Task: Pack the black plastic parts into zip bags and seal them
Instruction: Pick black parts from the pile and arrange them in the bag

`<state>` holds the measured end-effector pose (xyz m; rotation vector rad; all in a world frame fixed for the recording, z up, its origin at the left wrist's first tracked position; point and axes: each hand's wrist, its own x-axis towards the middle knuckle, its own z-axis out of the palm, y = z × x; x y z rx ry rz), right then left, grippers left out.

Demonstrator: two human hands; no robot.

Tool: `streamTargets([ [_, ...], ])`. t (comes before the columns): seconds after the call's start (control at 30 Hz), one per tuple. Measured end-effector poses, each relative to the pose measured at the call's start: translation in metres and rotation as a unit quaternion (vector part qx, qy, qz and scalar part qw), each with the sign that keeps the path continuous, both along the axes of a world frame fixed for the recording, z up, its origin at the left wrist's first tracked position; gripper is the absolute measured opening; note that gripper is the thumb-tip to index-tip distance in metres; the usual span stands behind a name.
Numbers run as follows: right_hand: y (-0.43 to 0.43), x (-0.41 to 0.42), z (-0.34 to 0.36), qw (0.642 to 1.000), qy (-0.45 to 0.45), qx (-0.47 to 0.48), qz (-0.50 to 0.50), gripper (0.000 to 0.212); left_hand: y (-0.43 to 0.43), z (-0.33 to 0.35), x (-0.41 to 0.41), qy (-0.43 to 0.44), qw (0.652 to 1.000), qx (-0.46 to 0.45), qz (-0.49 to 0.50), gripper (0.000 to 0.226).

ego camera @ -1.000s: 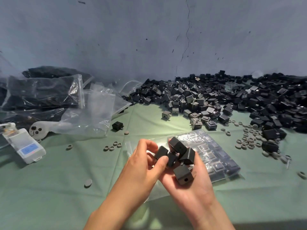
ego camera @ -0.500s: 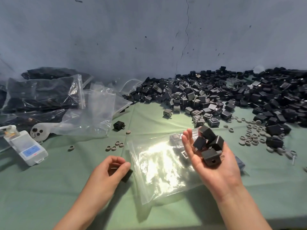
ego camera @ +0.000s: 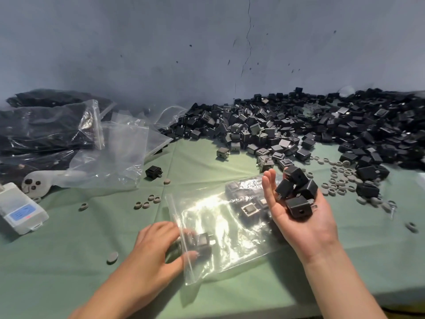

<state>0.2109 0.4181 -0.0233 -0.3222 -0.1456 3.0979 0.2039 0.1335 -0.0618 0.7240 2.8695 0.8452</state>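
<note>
A clear zip bag (ego camera: 230, 226) lies on the green cloth with its mouth toward my left hand (ego camera: 156, 245). That hand's fingertips reach into the mouth and pinch one black plastic part (ego camera: 203, 242), blurred by motion. Several more parts (ego camera: 249, 208) lie at the bag's far end. My right hand (ego camera: 305, 229) hovers palm up over the bag's right side, fingers nearly straight, carrying several black parts (ego camera: 299, 192) on the palm. A big loose pile of black parts (ego camera: 299, 130) covers the back right of the table.
Empty zip bags (ego camera: 115, 157) and filled dark bags (ego camera: 46, 130) lie at the back left. Near the left edge sit a white box (ego camera: 20, 208) and a grey tool (ego camera: 36, 184). Grey rings (ego camera: 340, 178) are scattered right; a lone black part (ego camera: 153, 172) lies mid-table.
My left hand took one part from the right palm, swung left, and now pushes it into the bag's mouth. My right hand shifted right and stays palm up.
</note>
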Motion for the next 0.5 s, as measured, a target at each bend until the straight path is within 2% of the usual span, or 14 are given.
streamTargets([
  [0.1, 0.001, 0.000, -0.001, 1.000, -0.006, -0.014, 0.000, 0.056, 0.017, 0.004, -0.014, -0.002, 0.999, 0.018, -0.031, 0.051],
  [0.23, 0.004, 0.004, -0.003, 1.000, -0.008, -0.014, -0.001, 0.053, 0.042, 0.006, -0.030, -0.052, 0.997, 0.030, -0.057, 0.045],
  [0.33, 0.009, 0.005, -0.004, 1.000, -0.017, -0.023, -0.008, 0.056, 0.060, 0.007, -0.035, -0.061, 0.996, 0.017, -0.069, 0.031],
  [0.4, 0.013, 0.006, -0.005, 0.999, -0.022, -0.021, -0.011, 0.058, 0.073, 0.009, -0.034, -0.110, 0.988, 0.071, -0.082, 0.023],
  [0.5, 0.016, 0.006, -0.004, 1.000, -0.028, -0.007, -0.010, 0.056, 0.092, 0.010, -0.028, -0.115, 0.980, 0.141, -0.081, 0.021],
])
